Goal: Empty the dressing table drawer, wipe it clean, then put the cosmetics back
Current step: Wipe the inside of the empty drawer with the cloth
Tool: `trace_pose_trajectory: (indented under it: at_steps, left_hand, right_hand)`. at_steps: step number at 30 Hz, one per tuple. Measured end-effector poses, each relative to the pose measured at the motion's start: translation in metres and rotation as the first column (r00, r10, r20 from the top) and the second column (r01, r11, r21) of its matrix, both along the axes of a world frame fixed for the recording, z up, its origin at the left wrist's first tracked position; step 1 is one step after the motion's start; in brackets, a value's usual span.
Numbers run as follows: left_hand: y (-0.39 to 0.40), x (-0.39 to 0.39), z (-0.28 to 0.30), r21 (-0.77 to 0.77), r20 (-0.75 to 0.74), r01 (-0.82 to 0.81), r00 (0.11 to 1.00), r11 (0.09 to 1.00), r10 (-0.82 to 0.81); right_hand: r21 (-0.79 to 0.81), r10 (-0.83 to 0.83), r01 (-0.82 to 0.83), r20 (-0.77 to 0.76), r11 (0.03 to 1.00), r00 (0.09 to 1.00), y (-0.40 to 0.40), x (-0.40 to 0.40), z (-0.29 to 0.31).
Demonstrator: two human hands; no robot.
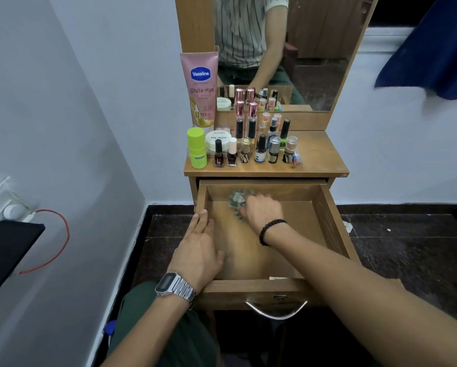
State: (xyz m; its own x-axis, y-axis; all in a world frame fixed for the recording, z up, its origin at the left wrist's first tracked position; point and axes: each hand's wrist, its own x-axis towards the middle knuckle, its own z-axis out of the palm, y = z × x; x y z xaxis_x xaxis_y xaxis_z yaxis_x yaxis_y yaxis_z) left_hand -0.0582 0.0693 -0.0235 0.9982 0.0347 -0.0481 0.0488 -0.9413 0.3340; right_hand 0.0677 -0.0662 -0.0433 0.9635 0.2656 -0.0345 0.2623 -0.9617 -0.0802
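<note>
The right hand (264, 209) squeezes a soft, light, blurry cloth (239, 201), maybe bunched, far in the drawer (325, 207), while the open left hand (200, 247) rests flat on its left wall.

Both forearms are bare, no sleeves in view. The left wrist carries a silver digital watch (175, 286) with a metal link band; the right wrist carries a black beaded bracelet (270, 231). Dark green trousers (153, 329) cover the legs.

Wooden dressing table (320, 157) top carries upright cosmetics bottles (260, 151).
</note>
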Motion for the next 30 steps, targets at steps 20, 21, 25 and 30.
trace_pose_trajectory:
  at_steps: [20,21,25,30]
  left_hand:
    - [-0.003,0.002,-0.002,0.007,0.015,0.001,1.0,1.0,-0.001]
    - [-0.003,0.002,-0.002,0.006,0.015,0.002,1.0,1.0,-0.002]
    - [-0.001,0.002,-0.002,0.008,0.021,-0.007,1.0,1.0,0.007]
    - [0.002,0.003,-0.006,0.004,0.038,-0.004,0.999,1.0,0.004]
  right_hand:
    - [-0.017,0.514,-0.514,0.063,0.858,0.856,0.013,-0.006,0.003]
    - [-0.069,0.509,-0.505,0.059,0.86,0.859,0.018,-0.006,0.001]
    - [-0.11,0.396,-0.398,-0.04,0.911,0.918,0.033,-0.009,-0.004]
    - [-0.29,0.366,-0.339,0.043,0.895,0.929,0.048,-0.006,-0.005]
